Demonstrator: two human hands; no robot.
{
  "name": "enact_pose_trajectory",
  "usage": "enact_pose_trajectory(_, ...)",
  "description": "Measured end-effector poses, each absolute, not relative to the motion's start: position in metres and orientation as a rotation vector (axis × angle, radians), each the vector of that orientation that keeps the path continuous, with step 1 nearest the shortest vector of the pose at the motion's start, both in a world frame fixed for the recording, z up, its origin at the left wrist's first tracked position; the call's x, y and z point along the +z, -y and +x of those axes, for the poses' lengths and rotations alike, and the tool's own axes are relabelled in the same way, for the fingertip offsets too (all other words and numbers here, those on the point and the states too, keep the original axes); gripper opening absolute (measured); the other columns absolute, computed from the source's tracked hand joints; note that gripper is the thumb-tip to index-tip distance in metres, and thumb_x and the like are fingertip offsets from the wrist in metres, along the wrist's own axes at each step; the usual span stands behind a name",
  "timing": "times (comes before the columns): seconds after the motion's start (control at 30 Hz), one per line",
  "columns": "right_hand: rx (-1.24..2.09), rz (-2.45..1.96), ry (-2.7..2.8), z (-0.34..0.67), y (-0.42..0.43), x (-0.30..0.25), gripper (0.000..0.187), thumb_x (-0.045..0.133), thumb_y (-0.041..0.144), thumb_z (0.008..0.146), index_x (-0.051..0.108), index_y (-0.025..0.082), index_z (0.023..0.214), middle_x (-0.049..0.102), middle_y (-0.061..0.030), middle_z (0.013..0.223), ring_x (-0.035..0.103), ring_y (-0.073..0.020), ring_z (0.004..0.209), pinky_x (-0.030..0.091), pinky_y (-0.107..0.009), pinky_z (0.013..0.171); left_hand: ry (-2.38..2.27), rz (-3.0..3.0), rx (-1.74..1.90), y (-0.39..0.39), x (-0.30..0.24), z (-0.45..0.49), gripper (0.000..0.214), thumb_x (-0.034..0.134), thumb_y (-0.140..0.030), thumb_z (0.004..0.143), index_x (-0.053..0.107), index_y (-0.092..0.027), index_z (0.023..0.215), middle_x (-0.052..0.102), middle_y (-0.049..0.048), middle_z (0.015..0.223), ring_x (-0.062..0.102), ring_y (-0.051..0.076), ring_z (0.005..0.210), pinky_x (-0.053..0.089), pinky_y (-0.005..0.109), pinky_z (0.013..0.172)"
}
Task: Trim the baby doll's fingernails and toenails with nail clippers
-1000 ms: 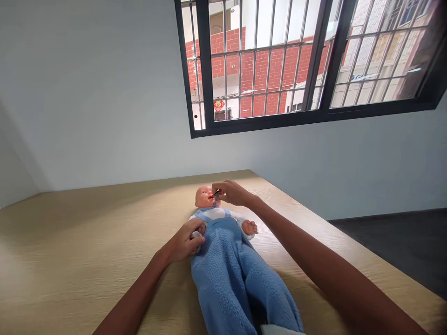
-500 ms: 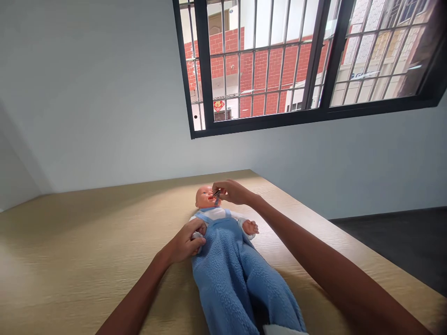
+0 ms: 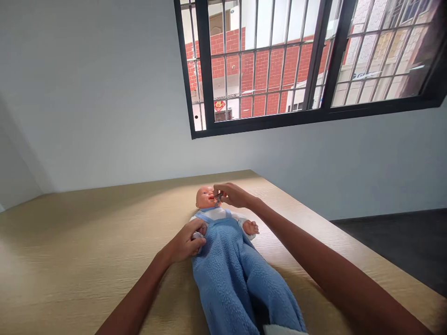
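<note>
In the lower middle of the frame, a doll (image 3: 225,251) lies on its back on the wood-grained table (image 3: 94,232), its head toward the far edge and its legs running out through the bottom of the frame. The left hand (image 3: 186,239), left of the doll's chest, is curled nearly closed around the white-sleeved arm on that side. The right hand (image 3: 232,194), above it at the doll's face, is drawn into a pinch on a small dark piece (image 3: 219,196) beside the mouth; a narrow greyish part hangs below it toward the chin (too small to tell what it is).

The doll looks light for its length. Its blue fleece overalls (image 3: 223,242) should be soft and grippy, though loose cloth may slide over the body beneath. The bare head (image 3: 202,197) looks smooth and firmer, so probably slicker, and likely to roll aside if pressed off-centre. The chest or upper arm seems the surest place to steady it. The dark piece appears thin and stiff, best taken by its outer end between thumb and fingertips, with little force against the painted mouth.
</note>
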State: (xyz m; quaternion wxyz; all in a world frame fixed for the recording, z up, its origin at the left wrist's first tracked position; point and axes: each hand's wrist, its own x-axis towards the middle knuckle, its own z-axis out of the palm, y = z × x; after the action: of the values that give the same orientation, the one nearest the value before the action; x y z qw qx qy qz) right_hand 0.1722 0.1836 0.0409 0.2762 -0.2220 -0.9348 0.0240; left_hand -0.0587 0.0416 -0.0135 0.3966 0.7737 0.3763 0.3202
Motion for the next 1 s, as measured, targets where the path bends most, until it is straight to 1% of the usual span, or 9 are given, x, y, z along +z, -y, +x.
enact_pose_trajectory(0.17,-0.029,-0.562,2.539,0.166,-0.186,0.034,0.013,0.050,0.006,0.077,0.051,0.019,0.077,0.061,-0.0013,0.075,0.042,-0.0124,0.063,0.021,-0.023,0.058,-0.950,1.928,0.808,-0.041,-0.014,-0.058,0.016,0.054,-0.024,0.081,0.040,-0.018,0.086,0.039,-0.0066,0.074,0.042,0.004,0.049,0.034,0.017,0.045)
enact_pose_trajectory(0.3,-0.076,-0.565,2.527,0.161,-0.191,0.025,0.014,0.049,0.006,0.080,0.051,0.018,0.073,0.060,-0.0011,0.074,0.037,-0.0116,0.059,0.015,-0.026,0.058,-0.974,1.929,0.806,-0.042,-0.014,-0.058,0.016,0.052,-0.017,0.074,0.040,-0.019,0.085,0.040,-0.0066,0.075,0.045,0.004,0.048,0.036,0.017,0.044)
enact_pose_trajectory(0.4,-0.058,-0.570,2.508,0.159,-0.192,0.022,0.015,0.049,0.006,0.080,0.053,0.018,0.073,0.062,-0.0006,0.074,0.038,-0.0112,0.058,0.015,-0.027,0.058,-0.974,1.934,0.811,-0.043,-0.014,-0.057,0.018,0.050,-0.015,0.070,0.040,-0.018,0.085,0.041,-0.0062,0.077,0.047,0.004,0.049,0.038,0.017,0.044)
enact_pose_trajectory(0.5,0.017,-0.587,2.463,0.161,-0.192,0.025,0.014,0.052,0.006,0.078,0.056,0.019,0.075,0.064,-0.0010,0.074,0.043,-0.0112,0.059,0.019,-0.025,0.058,-0.968,1.932,0.812,-0.044,-0.014,-0.057,0.018,0.049,-0.015,0.069,0.040,-0.019,0.085,0.041,-0.0063,0.077,0.047,0.004,0.047,0.037,0.017,0.043)
enact_pose_trajectory(0.6,0.145,-0.594,2.397,0.166,-0.190,0.036,0.012,0.056,0.008,0.075,0.059,0.019,0.079,0.065,-0.0013,0.073,0.050,-0.0120,0.061,0.027,-0.022,0.058,-0.970,1.933,0.804,-0.043,-0.013,-0.057,0.020,0.047,-0.013,0.067,0.040,-0.019,0.085,0.041,-0.0064,0.075,0.048,0.005,0.048,0.038,0.018,0.044)
enact_pose_trajectory(0.73,0.339,-0.543,2.321,0.176,-0.182,0.057,0.002,0.058,0.018,0.078,0.058,0.018,0.081,0.068,-0.0042,0.082,0.059,-0.0141,0.071,0.040,-0.022,0.062,-0.994,1.923,0.778,-0.042,-0.011,-0.057,0.024,0.043,-0.010,0.064,0.040,-0.019,0.086,0.041,-0.0063,0.075,0.046,0.005,0.048,0.038,0.018,0.044)
enact_pose_trajectory(0.8,0.419,-0.519,2.299,0.181,-0.175,0.068,0.005,0.058,0.021,0.078,0.057,0.017,0.081,0.068,-0.0055,0.085,0.062,-0.0152,0.077,0.044,-0.024,0.066,-1.010,1.941,0.758,-0.041,-0.009,-0.058,0.025,0.043,-0.009,0.064,0.041,-0.019,0.087,0.043,-0.0054,0.078,0.045,0.005,0.051,0.038,0.018,0.045)
enact_pose_trajectory(0.9,0.520,-0.517,2.301,0.183,-0.166,0.077,0.008,0.055,0.021,0.079,0.059,0.016,0.083,0.067,-0.0040,0.080,0.061,-0.0141,0.071,0.045,-0.024,0.063,-1.034,1.955,0.734,-0.040,-0.006,-0.059,0.024,0.043,-0.008,0.065,0.042,-0.018,0.087,0.044,-0.0042,0.080,0.044,0.006,0.054,0.038,0.018,0.046)
enact_pose_trajectory(1.0,0.561,-0.533,2.309,0.182,-0.161,0.081,0.008,0.051,0.020,0.079,0.057,0.017,0.075,0.059,0.0011,0.068,0.052,-0.0109,0.061,0.039,-0.023,0.058,-1.040,1.931,0.738,-0.039,-0.005,-0.061,0.023,0.042,-0.009,0.065,0.043,-0.019,0.087,0.043,-0.0035,0.084,0.044,0.006,0.055,0.038,0.018,0.046)
